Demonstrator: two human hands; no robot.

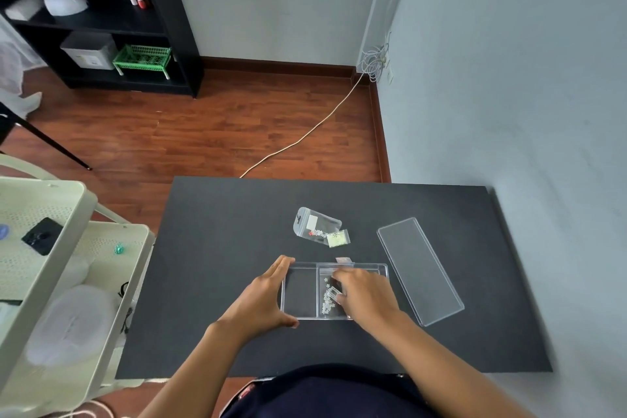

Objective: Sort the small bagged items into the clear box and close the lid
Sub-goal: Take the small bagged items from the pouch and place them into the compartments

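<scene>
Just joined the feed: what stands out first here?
Both hands at the clear plastic compartment box near the black table's front: the left hand steadies its left end, the right hand presses a small bag into it. The clear lid lies right; more small clear bags sit behind.

Right part of clear box [302,292] hidden under right hand [368,299]. Small bag [330,297] in the box half covered, so grip not clear. Bits in bags [320,229] at centre too tiny to name. Both arms cut off at bottom edge.
</scene>
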